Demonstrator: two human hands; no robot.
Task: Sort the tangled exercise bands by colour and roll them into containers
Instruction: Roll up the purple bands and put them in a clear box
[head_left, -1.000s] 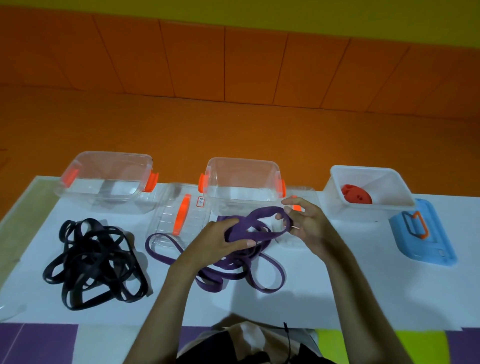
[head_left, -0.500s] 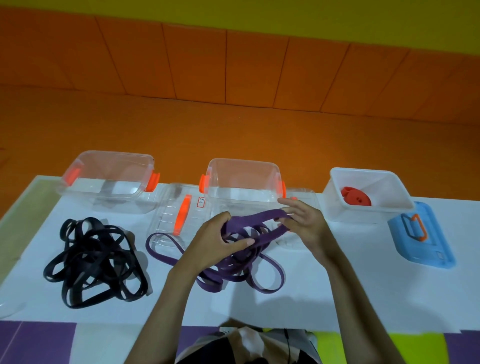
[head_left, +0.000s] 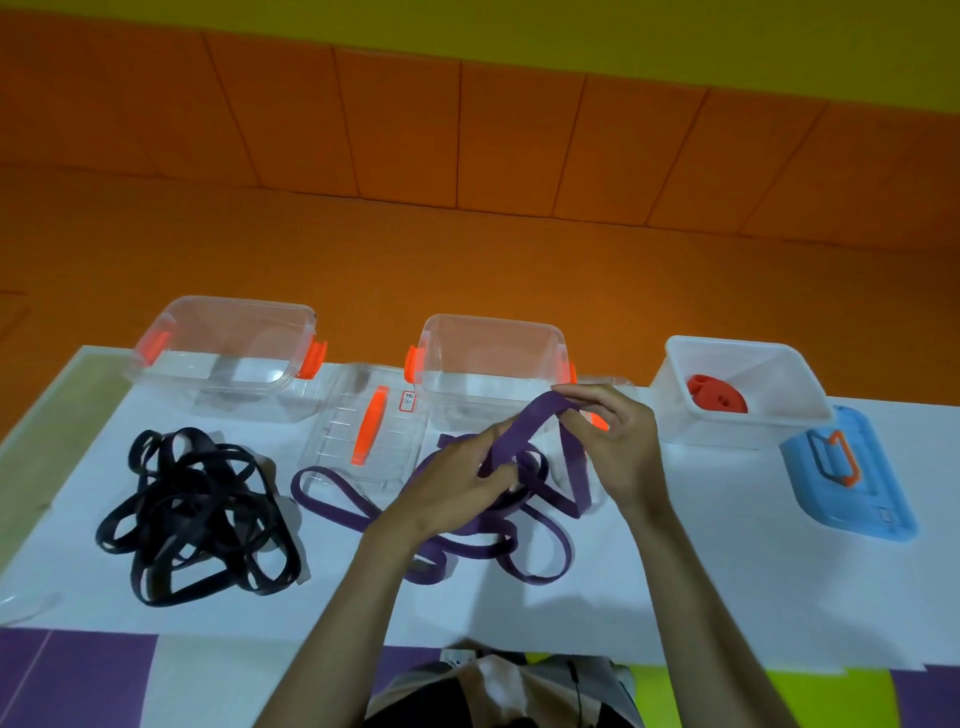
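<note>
**Table**: white top; it carried every item listed.

**Purple bands**: a tangled heap at the middle of the table, between the near edge and the row of containers. One loop trailed left and overlapped the near corner of the clear lid. One strand was lifted off the heap and held by both hands.

**Left hand**: over the heap, with the fingers curled round the lower part of the lifted strand and the thumb against it.

**Right hand**: beside the left, toward the far edge. Thumb and fingertips pinched the strand's upper fold.

**Black bands**: a separate tangle on the left part of the table, lying apart from the purple heap.

**Left clear container**: at the far left corner, upright and uncovered, with orange clasps.

**Middle clear container**: at the centre of the far edge, uncovered, with orange clasps.

**Clear lid**: lay flat between the two clear containers, orange handle up.

**White container**: at the far edge, right of centre, uncovered.

**Red rolled band**: lay inside the white container.

**Blue lid**: lay flat at the right end of the table, just beside the white container, orange handle up.
</note>
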